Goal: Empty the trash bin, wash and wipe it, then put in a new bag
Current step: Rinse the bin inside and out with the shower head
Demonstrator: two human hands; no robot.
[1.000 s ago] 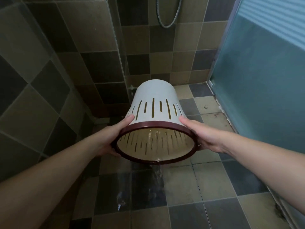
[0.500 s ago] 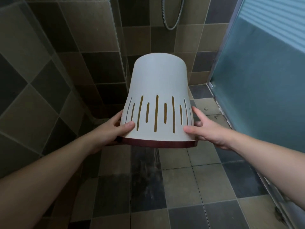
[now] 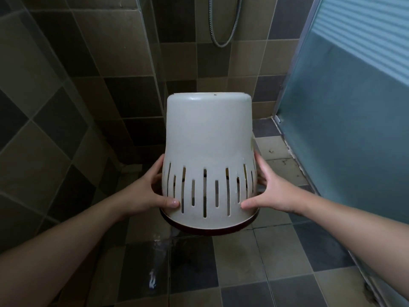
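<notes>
We hold the trash bin [image 3: 208, 138] upside down above the tiled floor [image 3: 254, 258], its closed base at the top and its dark red rim [image 3: 205, 231] at the bottom. Our left hand [image 3: 146, 193] grips the slotted wall on the bin's left side, thumb pressed on the front just above the rim. Our right hand [image 3: 272, 193] grips the bin's right side the same way, fingers curled round the back. Water [image 3: 158, 247] streams to the floor below the rim's left edge. A shower hose [image 3: 223, 25] hangs on the wall behind the bin.
</notes>
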